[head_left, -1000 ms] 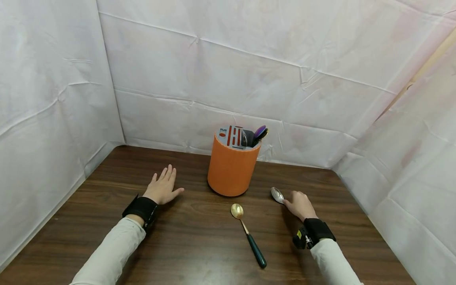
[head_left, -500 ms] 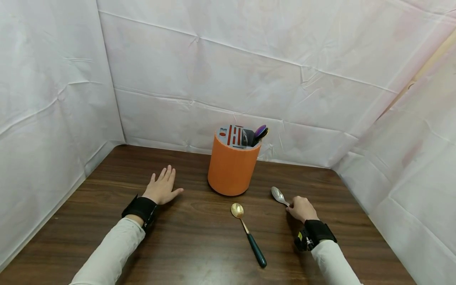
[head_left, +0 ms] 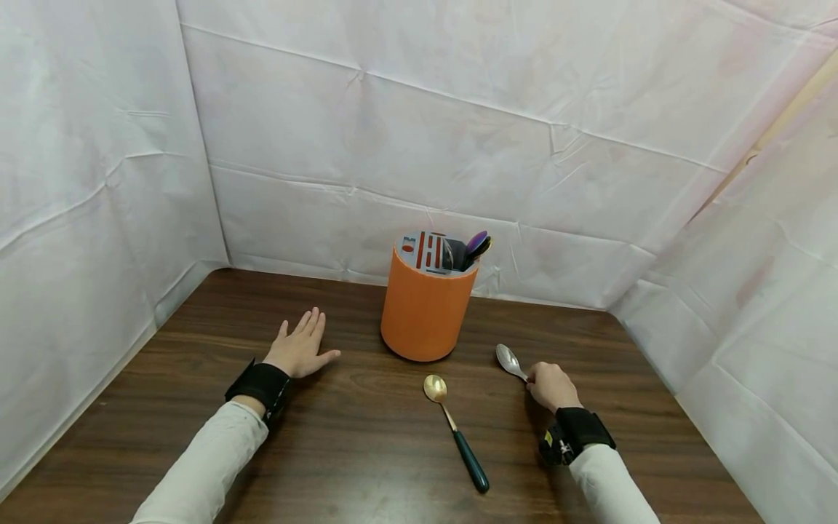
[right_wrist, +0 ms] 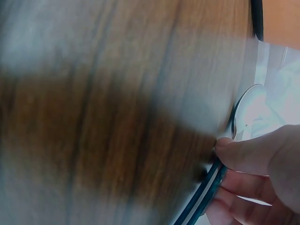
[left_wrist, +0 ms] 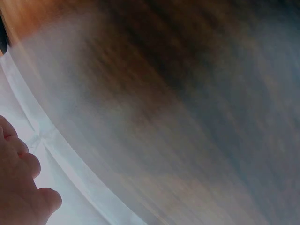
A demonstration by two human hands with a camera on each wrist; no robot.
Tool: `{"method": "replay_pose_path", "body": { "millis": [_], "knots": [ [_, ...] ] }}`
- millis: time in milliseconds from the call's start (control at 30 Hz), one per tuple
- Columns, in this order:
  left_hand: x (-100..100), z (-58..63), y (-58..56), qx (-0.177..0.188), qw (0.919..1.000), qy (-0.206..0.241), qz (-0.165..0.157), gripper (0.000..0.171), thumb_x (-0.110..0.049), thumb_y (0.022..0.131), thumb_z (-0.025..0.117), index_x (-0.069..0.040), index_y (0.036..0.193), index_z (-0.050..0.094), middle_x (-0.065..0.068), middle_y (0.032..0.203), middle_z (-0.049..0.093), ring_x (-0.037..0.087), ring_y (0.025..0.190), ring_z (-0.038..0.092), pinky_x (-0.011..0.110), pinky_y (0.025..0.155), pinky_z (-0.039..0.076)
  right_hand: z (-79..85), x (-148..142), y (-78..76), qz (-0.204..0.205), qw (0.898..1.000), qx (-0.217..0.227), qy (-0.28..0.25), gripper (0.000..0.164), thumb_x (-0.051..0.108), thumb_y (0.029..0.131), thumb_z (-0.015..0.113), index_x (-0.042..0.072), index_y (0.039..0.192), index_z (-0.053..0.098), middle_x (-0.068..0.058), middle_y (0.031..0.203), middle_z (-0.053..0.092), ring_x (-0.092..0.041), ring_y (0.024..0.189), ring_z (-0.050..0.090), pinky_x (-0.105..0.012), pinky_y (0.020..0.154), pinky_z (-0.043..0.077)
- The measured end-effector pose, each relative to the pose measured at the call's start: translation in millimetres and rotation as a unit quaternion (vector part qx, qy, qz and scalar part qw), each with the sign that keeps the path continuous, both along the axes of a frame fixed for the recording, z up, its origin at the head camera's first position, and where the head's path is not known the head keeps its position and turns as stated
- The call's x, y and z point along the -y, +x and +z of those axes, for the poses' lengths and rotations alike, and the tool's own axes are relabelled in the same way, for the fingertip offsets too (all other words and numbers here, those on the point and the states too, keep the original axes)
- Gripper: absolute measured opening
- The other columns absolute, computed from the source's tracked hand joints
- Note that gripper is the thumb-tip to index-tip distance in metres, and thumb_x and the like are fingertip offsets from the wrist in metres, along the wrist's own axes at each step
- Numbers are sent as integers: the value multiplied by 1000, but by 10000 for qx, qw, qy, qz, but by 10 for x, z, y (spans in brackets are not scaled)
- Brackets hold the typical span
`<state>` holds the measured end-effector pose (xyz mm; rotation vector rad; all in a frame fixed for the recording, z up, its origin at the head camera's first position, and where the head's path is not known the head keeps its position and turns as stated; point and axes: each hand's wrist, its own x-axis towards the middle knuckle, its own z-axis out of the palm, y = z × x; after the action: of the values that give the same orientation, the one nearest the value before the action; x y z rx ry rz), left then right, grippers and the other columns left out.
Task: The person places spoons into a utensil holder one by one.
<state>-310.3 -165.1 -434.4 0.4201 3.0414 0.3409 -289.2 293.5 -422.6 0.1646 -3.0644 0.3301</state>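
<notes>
In the head view a silver spoon [head_left: 508, 359] lies at the right side of the brown table, its bowl pointing away to the left. My right hand [head_left: 551, 386] pinches it behind the bowl and covers the rest of it there. The right wrist view shows the thumb across its neck and the fingers along a dark green handle [right_wrist: 199, 199] with a pale stripe. Over the left part of the table my left hand [head_left: 297, 351] is spread flat, fingers straight and thumb out, holding nothing. Between the hands lies a gold spoon [head_left: 435, 388] with a dark green handle.
An orange cylindrical holder [head_left: 425, 313] with a grey slotted top stands at the back middle. Dark and purple utensil ends [head_left: 478, 246] stick out of its right side. White sheeting [head_left: 366, 131] encloses the table [head_left: 353, 451] at the back and both sides.
My right hand has slid back along the silver spoon, toward me, so more of its neck shows. The left hand and the gold spoon have stayed in place.
</notes>
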Motion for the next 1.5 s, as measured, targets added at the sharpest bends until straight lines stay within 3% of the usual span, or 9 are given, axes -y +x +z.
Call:
{"method": "replay_pose_path", "body": {
  "millis": [233,500,967,1100,1200,1233,1333,1433,1500],
  "knots": [
    [8,-12,9,-30,10000,-65,21,85,-54,90,40,8,142,13,25,148,8,38,137,9,62,104,4,44,49,-13,261,9994,-200,-105,9,4,77,67,7,68,65,-1,65,60,-15,59,53,-34,55,44],
    [6,-30,6,-41,10000,-33,34,86,-54,90,41,8,142,13,25,148,8,37,137,8,63,102,2,230,151,-8,284,9962,-491,-666,7,4,81,64,1,75,64,-5,66,61,-14,56,53,-30,50,42],
    [13,-44,6,20,10000,-40,60,86,-55,90,40,7,142,13,25,148,7,37,137,8,64,102,1,446,513,204,437,9737,-1166,-1907,8,8,86,61,1,88,62,-6,76,64,-14,65,58,-24,57,45],
    [8,-53,7,36,9999,-72,70,86,-55,90,40,7,142,13,25,149,7,37,137,8,64,102,1,456,563,225,563,9570,-1659,-2314,12,10,86,61,-1,90,60,-9,80,64,-18,69,59,-27,60,48],
    [4,-57,6,86,9999,-86,76,87,-56,90,39,7,142,12,25,148,7,37,137,7,64,102,0,483,601,247,702,9374,-2084,-2701,15,14,88,60,-1,92,59,-9,82,63,-17,71,59,-29,63,48],
    [2,-61,4,109,9999,-92,86,87,-56,90,39,7,143,12,25,149,7,37,137,6,63,102,0,456,589,220,898,9239,-2246,-2966,17,17,88,60,1,95,59,-7,84,63,-14,73,60,-27,63,48],
    [-3,-61,8,145,9998,-102,88,87,-56,90,39,7,143,11,25,149,6,37,137,6,64,102,-1,527,651,245,921,9061,-2554,-3246,18,19,88,60,2,95,59,-6,84,62,-10,72,59,-22,62,46],
    [-7,-63,10,143,9998,-122,98,86,-56,90,39,6,143,11,24,149,7,36,137,6,63,102,0,630,726,270,780,8943,-2665,-3510,17,15,87,61,0,94,59,-8,86,63,-7,73,59,-14,63,44],
    [-5,-63,10,131,9998,-116,87,86,-56,90,40,6,143,12,24,149,7,36,137,6,63,102,0,746,803,318,477,8945,-2630,-3584,15,10,87,61,-3,93,58,-12,87,62,-6,73,58,-12,64,44]
  ]
}}
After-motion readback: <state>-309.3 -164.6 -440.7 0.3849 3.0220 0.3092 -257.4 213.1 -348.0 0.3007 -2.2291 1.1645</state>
